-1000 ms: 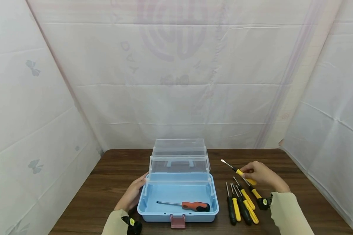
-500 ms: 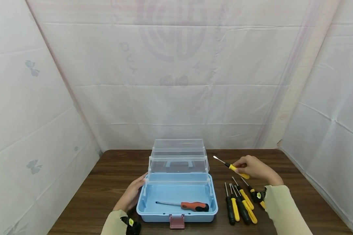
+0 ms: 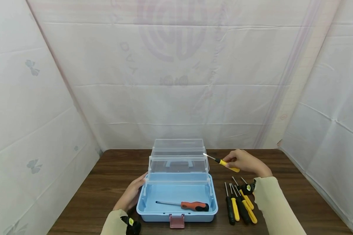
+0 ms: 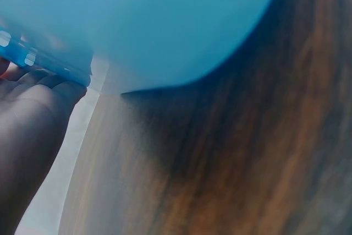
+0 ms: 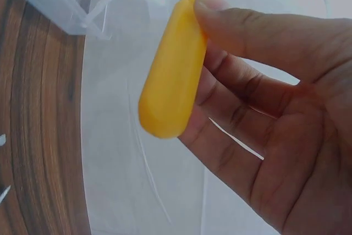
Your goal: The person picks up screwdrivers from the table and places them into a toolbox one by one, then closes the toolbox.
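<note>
Your right hand (image 3: 244,160) pinches the yellow-handled flat-blade screwdriver (image 3: 223,162), raised above the table (image 3: 114,182) to the right of the blue toolbox (image 3: 156,217). In the right wrist view, your thumb (image 5: 247,31) presses the near face of the handle (image 5: 173,75), just below its collar, and your fingers (image 5: 236,119) lie along the opposite side, their tips partly hidden behind it. The rounded butt projects free beyond the grip. The blade extends leftward and away from you; in the head view its tip overlaps the right edge of the clear plastic tiers (image 3: 179,151), and contact there cannot be determined.

Your left hand (image 3: 132,193) lies along the toolbox's left wall, touching it near the rear corner of the rim. Whether those fingers curl round the rim cannot be told from either view.

The toolbox stands open, tiers raised at the back, pink latch (image 3: 177,221) at the front. A red-and-black screwdriver (image 3: 191,206) lies crosswise on its floor, blade to the left. Beside the toolbox, a group of black- and yellow-handled screwdrivers (image 3: 243,213) rests on the table, blades pointing away from you; one is partly hidden by your right wrist unit (image 3: 247,188).
</note>
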`<state>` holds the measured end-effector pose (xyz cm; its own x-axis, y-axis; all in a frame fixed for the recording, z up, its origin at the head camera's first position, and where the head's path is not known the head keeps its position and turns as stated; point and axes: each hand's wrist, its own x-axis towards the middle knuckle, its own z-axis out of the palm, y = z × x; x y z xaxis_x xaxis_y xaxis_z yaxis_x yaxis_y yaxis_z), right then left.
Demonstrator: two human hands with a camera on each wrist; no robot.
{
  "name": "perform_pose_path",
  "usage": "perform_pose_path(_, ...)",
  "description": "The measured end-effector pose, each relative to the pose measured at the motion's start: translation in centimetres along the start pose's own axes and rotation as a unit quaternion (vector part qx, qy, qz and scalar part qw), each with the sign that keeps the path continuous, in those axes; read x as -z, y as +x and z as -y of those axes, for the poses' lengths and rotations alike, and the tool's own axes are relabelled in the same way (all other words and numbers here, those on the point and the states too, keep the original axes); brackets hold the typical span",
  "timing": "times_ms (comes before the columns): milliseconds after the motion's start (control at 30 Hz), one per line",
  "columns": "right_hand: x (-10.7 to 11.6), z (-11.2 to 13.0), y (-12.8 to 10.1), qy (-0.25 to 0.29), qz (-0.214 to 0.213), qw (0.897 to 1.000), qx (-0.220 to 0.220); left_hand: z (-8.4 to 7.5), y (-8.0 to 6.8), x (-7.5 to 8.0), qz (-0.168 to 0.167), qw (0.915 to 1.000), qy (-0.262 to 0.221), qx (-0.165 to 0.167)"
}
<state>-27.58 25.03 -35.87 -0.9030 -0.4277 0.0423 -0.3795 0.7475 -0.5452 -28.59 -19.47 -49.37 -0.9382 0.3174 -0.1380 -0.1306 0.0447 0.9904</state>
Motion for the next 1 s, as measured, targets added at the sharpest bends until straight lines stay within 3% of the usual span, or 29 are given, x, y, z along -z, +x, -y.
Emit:
perform_pose_path(400, -1.1, 1.6, 2.1, 0.014, 0.023, 0.999, 0.017, 0.1, 0.1, -0.1, -0.006, 1.0, 0.0, 0.0)
perform_pose_path(1000, -3.3, 4.1, 4.3, 0.045, 0.052, 0.995, 0.07, 0.0, 0.2, -0.3, 0.01, 0.9998, -0.011, -0.013)
